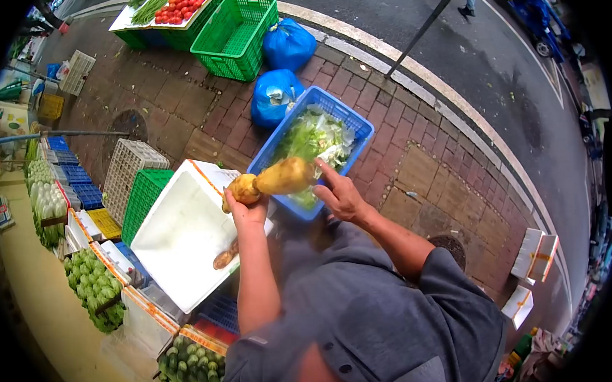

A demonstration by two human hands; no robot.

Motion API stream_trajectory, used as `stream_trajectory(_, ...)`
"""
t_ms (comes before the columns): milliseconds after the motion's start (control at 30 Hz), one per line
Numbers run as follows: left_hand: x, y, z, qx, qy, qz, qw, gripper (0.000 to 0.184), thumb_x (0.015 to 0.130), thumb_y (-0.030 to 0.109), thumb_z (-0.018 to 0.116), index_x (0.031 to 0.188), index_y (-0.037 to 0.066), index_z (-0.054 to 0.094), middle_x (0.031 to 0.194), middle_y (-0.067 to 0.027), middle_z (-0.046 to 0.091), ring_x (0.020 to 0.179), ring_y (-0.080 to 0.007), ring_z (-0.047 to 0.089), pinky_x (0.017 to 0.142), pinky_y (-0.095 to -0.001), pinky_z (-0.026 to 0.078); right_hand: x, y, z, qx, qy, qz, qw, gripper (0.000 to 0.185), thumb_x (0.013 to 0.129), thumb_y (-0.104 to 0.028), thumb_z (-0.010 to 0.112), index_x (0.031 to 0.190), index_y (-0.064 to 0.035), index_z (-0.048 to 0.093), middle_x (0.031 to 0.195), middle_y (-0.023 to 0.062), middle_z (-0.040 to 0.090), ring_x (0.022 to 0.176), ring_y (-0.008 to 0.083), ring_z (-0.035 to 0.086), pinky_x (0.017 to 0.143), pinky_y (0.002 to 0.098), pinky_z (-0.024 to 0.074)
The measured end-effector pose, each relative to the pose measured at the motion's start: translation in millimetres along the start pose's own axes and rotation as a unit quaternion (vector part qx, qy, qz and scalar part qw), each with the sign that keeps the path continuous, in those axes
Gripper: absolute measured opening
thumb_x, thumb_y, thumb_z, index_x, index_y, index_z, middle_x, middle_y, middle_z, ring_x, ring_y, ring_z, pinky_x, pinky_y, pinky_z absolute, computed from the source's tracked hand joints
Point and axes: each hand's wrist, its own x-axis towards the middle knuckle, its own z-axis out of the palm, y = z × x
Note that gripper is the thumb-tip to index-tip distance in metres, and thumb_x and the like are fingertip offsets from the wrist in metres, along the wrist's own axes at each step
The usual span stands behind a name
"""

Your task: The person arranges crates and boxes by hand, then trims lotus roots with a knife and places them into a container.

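Note:
A yellow-brown lotus root with two visible segments lies level above the blue crate. At its left end, my left hand is closed around the smaller segment from below. My right hand is at the other end, fingers stretched out and apart beside the tip; whether they touch it I cannot tell. Below the root, the blue crate holds leafy green trimmings, some blurred. Left of my left hand, a white foam box contains another brown lotus root piece, partly hidden by my forearm.
Two blue bags and a green crate stand beyond the blue crate. Tomatoes are displayed at the top. Leafy greens and cucumbers line the left. A pole rises by the curb at right.

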Motion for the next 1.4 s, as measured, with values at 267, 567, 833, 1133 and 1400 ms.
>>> stream_trajectory(267, -0.1, 1.4, -9.6, -0.004, -0.006, -0.013, 1.0, 0.067, 0.093, 0.062, 0.052, 0.138, 0.013, 0.046, 0.137, -0.0173, 0.049, 0.125, -0.0393, 0.048, 0.103, -0.0611, 0.042, 4.6, -3.4, 6.5, -0.016, 0.005, -0.058, 0.998, 0.06, 0.094, -0.03, 0.062, 0.144, -0.0049, 0.041, 0.099, 0.0306, 0.065, 0.096, 0.0469, 0.063, 0.083, 0.0478, 0.0503)
stream_trajectory(567, -3.0, 1.8, -12.8, 0.025, 0.015, -0.013, 0.999, 0.064, 0.095, 0.064, 0.046, 0.133, 0.012, 0.051, 0.132, -0.0152, 0.054, 0.119, -0.0366, 0.054, 0.096, -0.0567, 0.049, 5.0, -0.2, 4.6, -0.011, -0.023, -0.084, 0.996, 0.052, 0.095, -0.026, 0.059, 0.142, -0.0081, 0.044, 0.115, 0.0254, 0.064, 0.105, 0.0433, 0.063, 0.088, 0.0451, 0.0511)
stream_trajectory(833, -10.8, 8.4, -12.2, 0.021, 0.015, -0.009, 1.0, 0.062, 0.095, 0.061, 0.049, 0.132, 0.01, 0.051, 0.131, -0.0168, 0.053, 0.118, -0.0371, 0.054, 0.097, -0.0567, 0.049, 10.5, 11.3, 2.9, 0.033, -0.076, -0.096, 0.992, 0.051, 0.098, -0.024, 0.056, 0.145, -0.0088, 0.044, 0.126, 0.0236, 0.061, 0.115, 0.0386, 0.061, 0.097, 0.0404, 0.0482)
stream_trajectory(1133, -13.2, 15.5, -16.6, -0.002, 0.023, 0.009, 1.0, 0.057, 0.095, 0.056, 0.054, 0.132, 0.012, 0.051, 0.131, -0.0156, 0.053, 0.12, -0.0381, 0.052, 0.099, -0.0583, 0.047, 19.6, 19.7, -3.4, 0.069, -0.117, -0.119, 0.983, 0.046, 0.099, -0.019, 0.054, 0.143, -0.0064, 0.047, 0.128, 0.024, 0.06, 0.116, 0.0382, 0.061, 0.098, 0.0386, 0.0471)
stream_trajectory(1400, -17.7, 16.7, -19.7, 0.025, 0.011, 0.005, 1.0, 0.058, 0.095, 0.059, 0.049, 0.131, 0.015, 0.052, 0.128, -0.0128, 0.056, 0.116, -0.0358, 0.055, 0.095, -0.0545, 0.05, 15.3, 9.9, -16.2, -0.02, -0.146, -0.159, 0.976, 0.044, 0.096, -0.015, 0.057, 0.139, -0.0065, 0.053, 0.12, 0.0224, 0.064, 0.11, 0.0375, 0.063, 0.095, 0.0393, 0.0487)
